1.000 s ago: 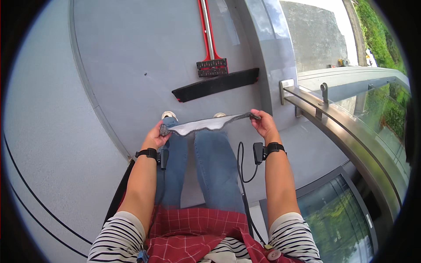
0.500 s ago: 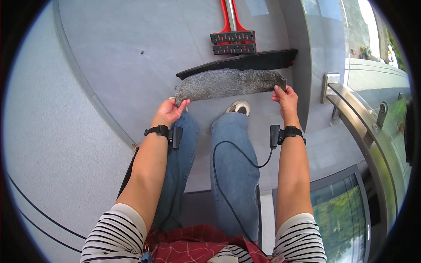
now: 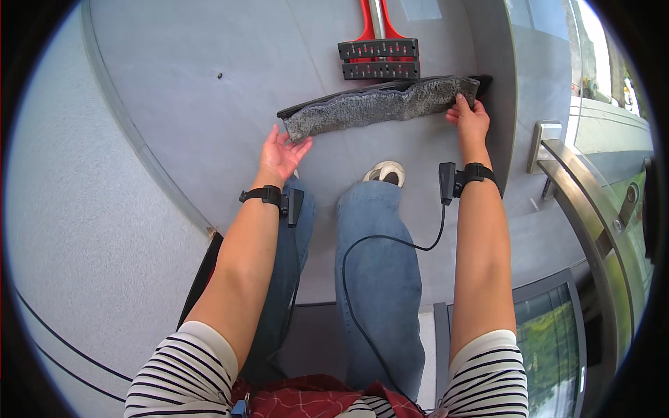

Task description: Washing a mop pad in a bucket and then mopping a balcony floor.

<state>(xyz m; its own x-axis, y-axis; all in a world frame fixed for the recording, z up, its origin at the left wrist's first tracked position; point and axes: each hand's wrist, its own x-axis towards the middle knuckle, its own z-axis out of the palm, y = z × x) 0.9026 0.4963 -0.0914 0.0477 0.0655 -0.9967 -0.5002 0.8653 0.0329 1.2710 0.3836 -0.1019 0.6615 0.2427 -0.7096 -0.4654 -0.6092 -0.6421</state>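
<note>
A long grey fuzzy mop pad (image 3: 380, 106) lies stretched over a flat black mop base (image 3: 481, 80) on the grey floor. My right hand (image 3: 469, 120) pinches the pad's right end. My left hand (image 3: 281, 157) is open just below the pad's left end, fingers spread, touching or almost touching its corner. A red mop frame with two black clamp bars (image 3: 378, 58) lies just beyond the pad. Both wrists carry black straps, and a cable (image 3: 390, 240) hangs from the right one.
My jeans-clad legs and a white shoe (image 3: 385, 172) stand right below the pad. A steel handrail (image 3: 592, 209) with glass panels runs along the right. A curved seam (image 3: 139, 139) in the floor sweeps down the left.
The pad went from held up at waist height to laid over the black base on the floor. My left hand let go of its end and opened.
</note>
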